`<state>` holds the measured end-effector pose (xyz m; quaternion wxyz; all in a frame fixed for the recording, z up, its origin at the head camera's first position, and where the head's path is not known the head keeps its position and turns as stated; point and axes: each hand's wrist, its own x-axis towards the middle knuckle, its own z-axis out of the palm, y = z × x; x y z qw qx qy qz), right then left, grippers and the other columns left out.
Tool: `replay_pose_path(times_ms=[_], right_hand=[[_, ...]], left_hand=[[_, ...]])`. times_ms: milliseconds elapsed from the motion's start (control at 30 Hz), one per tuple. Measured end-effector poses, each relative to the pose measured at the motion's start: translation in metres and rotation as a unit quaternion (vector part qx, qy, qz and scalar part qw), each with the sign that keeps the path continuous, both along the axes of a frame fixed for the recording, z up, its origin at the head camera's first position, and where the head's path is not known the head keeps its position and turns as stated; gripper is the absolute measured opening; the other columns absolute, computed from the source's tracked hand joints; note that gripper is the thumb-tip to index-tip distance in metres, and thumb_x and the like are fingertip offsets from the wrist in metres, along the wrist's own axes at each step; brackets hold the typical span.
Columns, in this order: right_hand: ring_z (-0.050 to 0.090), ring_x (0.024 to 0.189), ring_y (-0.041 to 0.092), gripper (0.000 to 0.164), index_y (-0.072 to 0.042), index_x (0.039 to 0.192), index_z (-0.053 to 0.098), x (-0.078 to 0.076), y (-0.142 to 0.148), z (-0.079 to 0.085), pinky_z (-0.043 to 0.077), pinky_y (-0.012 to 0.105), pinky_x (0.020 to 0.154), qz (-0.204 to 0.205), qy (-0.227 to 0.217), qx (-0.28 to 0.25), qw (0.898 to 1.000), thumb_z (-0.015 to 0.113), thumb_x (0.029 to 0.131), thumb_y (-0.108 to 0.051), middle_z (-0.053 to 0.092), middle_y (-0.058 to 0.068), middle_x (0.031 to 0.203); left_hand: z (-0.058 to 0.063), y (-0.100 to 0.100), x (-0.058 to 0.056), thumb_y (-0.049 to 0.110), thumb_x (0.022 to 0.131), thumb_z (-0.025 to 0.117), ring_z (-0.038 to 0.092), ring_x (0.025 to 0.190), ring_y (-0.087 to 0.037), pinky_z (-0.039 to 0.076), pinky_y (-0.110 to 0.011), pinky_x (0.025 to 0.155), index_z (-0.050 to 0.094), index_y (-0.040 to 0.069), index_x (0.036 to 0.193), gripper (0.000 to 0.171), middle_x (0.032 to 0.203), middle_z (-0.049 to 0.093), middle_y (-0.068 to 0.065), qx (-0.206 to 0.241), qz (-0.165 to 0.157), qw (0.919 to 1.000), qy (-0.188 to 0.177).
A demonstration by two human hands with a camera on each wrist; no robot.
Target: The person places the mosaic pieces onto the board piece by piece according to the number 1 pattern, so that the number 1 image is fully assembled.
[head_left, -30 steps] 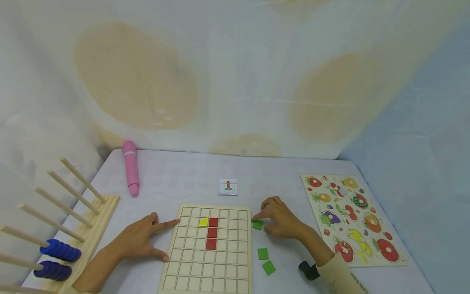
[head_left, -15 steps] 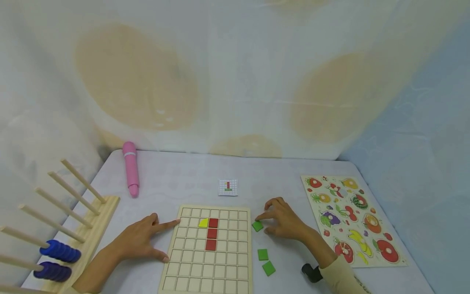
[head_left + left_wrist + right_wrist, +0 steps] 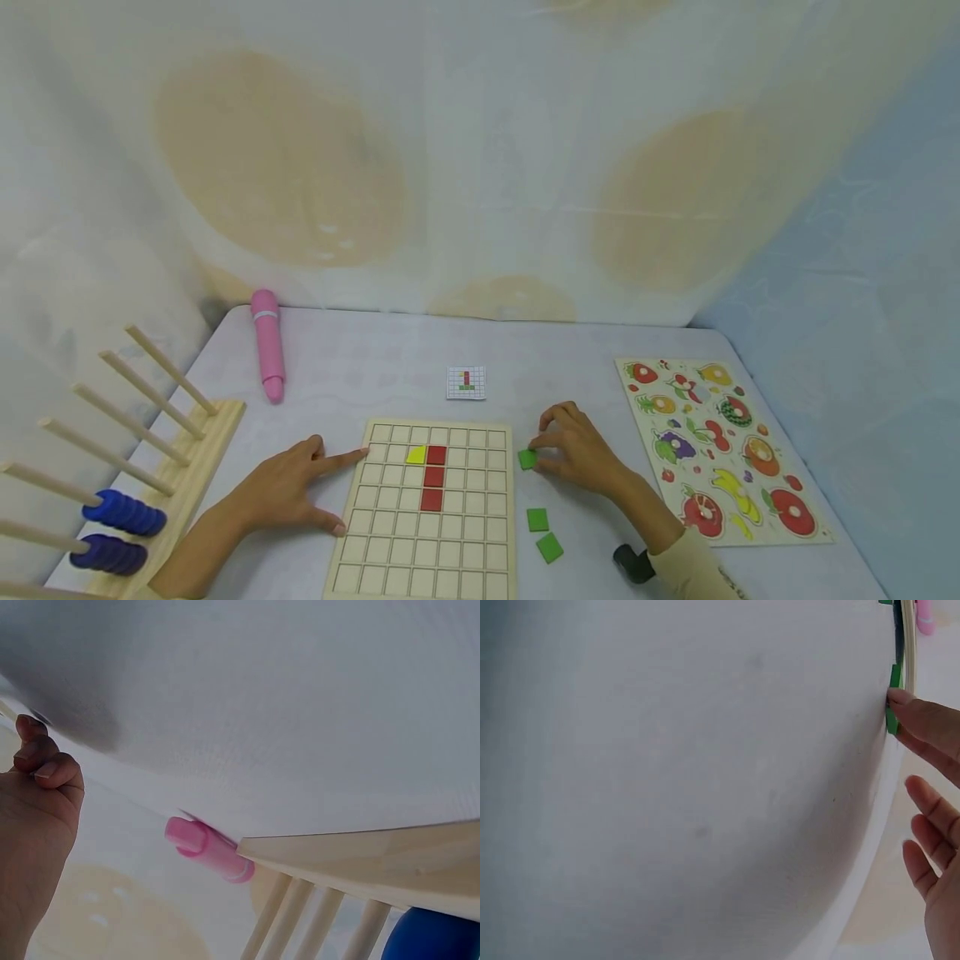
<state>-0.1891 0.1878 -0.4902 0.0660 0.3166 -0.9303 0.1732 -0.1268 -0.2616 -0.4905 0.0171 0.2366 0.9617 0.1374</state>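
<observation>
Head view: the left hand [image 3: 281, 487], thumb and index finger spread, touches the left edge of the pale wooden gridded board [image 3: 417, 552], apparently to steady it. Well apart, the right hand [image 3: 576, 450] pinches a flat square green tile [image 3: 527, 459] just right of the board. Two matching green tiles [image 3: 537, 520] lie nearer, seemingly for easy reach; a small printed white card [image 3: 467, 383] lies beyond the far edge, seemingly for reference.

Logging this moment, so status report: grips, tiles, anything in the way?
Left grip touching left edge of board. Right grip pinching green tile beside it. Nothing seen between tile and board.
</observation>
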Motion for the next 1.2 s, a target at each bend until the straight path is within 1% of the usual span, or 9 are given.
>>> replay_pose_path(times_ms=[133,233,433,633,733,867,1100,1200], right_hand=[[0.046,0.108,0.019,0.021,-0.013,0.084,0.079,0.003,0.002,-0.002,0.040,0.043,0.096,0.010,0.040,-0.007,0.999,0.089,0.069,-0.023,0.058,0.001,0.103],[0.046,0.108,0.019,0.021,-0.013,0.081,0.077,0.006,0.003,-0.002,0.040,0.042,0.096,0.006,0.050,-0.014,0.999,0.089,0.067,-0.024,0.057,0.000,0.102],[0.044,0.110,0.017,0.021,-0.016,0.080,0.076,0.017,0.000,-0.001,0.040,0.041,0.097,-0.003,0.033,-0.019,0.999,0.087,0.067,-0.027,0.056,-0.002,0.105],[0.044,0.113,0.017,0.020,-0.018,0.080,0.075,0.027,-0.011,0.004,0.041,0.041,0.098,0.006,0.022,-0.033,0.999,0.086,0.067,-0.031,0.056,-0.002,0.107],[0.043,0.114,0.016,0.020,-0.019,0.080,0.075,0.030,-0.017,0.006,0.041,0.042,0.099,0.011,0.017,-0.039,0.999,0.086,0.068,-0.031,0.056,-0.002,0.108],[0.042,0.114,0.015,0.021,-0.020,0.080,0.074,0.034,-0.027,0.007,0.041,0.041,0.098,0.022,0.011,-0.042,0.999,0.086,0.068,-0.032,0.055,-0.003,0.109],[0.042,0.114,0.014,0.019,-0.020,0.079,0.073,0.041,-0.051,0.010,0.041,0.040,0.096,0.062,0.015,-0.063,0.996,0.084,0.070,-0.033,0.055,-0.002,0.108],[0.041,0.114,0.014,0.018,-0.022,0.078,0.072,0.044,-0.062,0.011,0.041,0.038,0.095,0.072,0.020,-0.060,0.995,0.083,0.070,-0.034,0.054,-0.003,0.108]], left_hand=[[0.001,0.000,0.000,0.086,0.059,0.065,0.033,0.072,-0.002,0.031,-0.019,0.059,0.052,0.041,0.143,0.096,0.089,0.036,0.009,0.004,0.000,1.0000,0.001],[0.001,0.000,0.000,0.086,0.059,0.065,0.033,0.072,-0.003,0.030,-0.019,0.059,0.052,0.041,0.143,0.096,0.089,0.036,0.009,0.005,0.002,1.0000,-0.002],[0.000,0.001,0.000,0.087,0.057,0.065,0.033,0.072,-0.003,0.030,-0.020,0.060,0.052,0.041,0.143,0.098,0.089,0.035,0.009,-0.004,0.010,0.9998,-0.014],[0.000,0.001,0.000,0.087,0.058,0.064,0.033,0.071,-0.003,0.030,-0.019,0.059,0.051,0.041,0.143,0.098,0.089,0.036,0.009,-0.004,0.008,0.9998,-0.016],[0.001,0.001,-0.001,0.086,0.059,0.064,0.033,0.072,-0.004,0.030,-0.020,0.059,0.052,0.041,0.143,0.097,0.089,0.036,0.008,0.001,0.003,1.0000,-0.009],[0.002,0.001,-0.001,0.086,0.059,0.064,0.033,0.072,-0.003,0.031,-0.020,0.060,0.052,0.041,0.143,0.097,0.089,0.036,0.008,0.006,-0.002,1.0000,0.003],[0.000,0.000,-0.001,0.087,0.058,0.064,0.032,0.072,-0.002,0.030,-0.019,0.059,0.053,0.041,0.142,0.096,0.088,0.035,0.009,0.004,0.001,1.0000,0.001],[-0.002,0.000,-0.001,0.088,0.057,0.064,0.032,0.071,-0.002,0.030,-0.019,0.058,0.053,0.042,0.142,0.097,0.088,0.034,0.010,0.000,0.003,1.0000,0.003]])
